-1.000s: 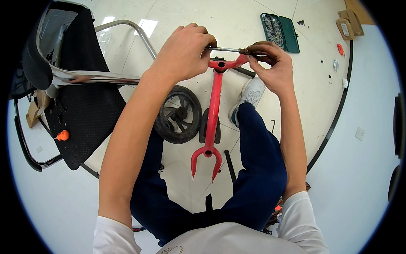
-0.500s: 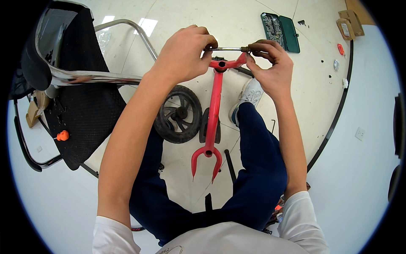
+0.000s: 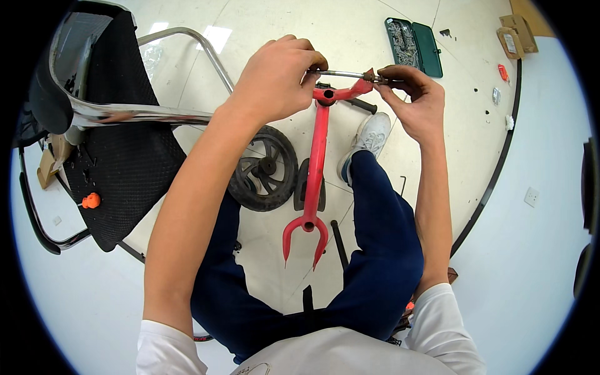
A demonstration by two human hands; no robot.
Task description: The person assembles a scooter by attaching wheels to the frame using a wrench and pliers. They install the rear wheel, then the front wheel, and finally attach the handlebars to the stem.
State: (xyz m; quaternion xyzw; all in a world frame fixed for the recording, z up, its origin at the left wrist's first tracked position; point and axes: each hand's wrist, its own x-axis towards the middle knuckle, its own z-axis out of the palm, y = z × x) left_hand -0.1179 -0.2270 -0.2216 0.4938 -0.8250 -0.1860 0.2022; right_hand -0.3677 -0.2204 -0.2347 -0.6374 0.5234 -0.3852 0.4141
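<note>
A red child's bike frame (image 3: 317, 150) lies between my legs, its two-pronged fork end (image 3: 305, 228) toward me. Across its far end runs a thin silver axle (image 3: 344, 73) with a dark collar on the right, touching the red bracket tip. My left hand (image 3: 275, 78) is closed around the left end of the axle, beside the frame's left arm. With thumb and fingers pinched, my right hand (image 3: 420, 103) grips a small metal piece at the axle's right end; what exactly it is, the fingers hide. A black spoked wheel (image 3: 267, 167) rests left of the frame.
On the left stands a chrome chair with a black seat (image 3: 119, 175) and an orange-handled tool (image 3: 91, 200) on it. An open green case of small metal parts (image 3: 428, 53) lies beyond my right hand. Hex key (image 3: 403, 185) and cardboard boxes (image 3: 517, 36) are to the right.
My right hand has shifted slightly right and down, showing more of the axle's right end and collar. The left hand has moved a little to the right.
</note>
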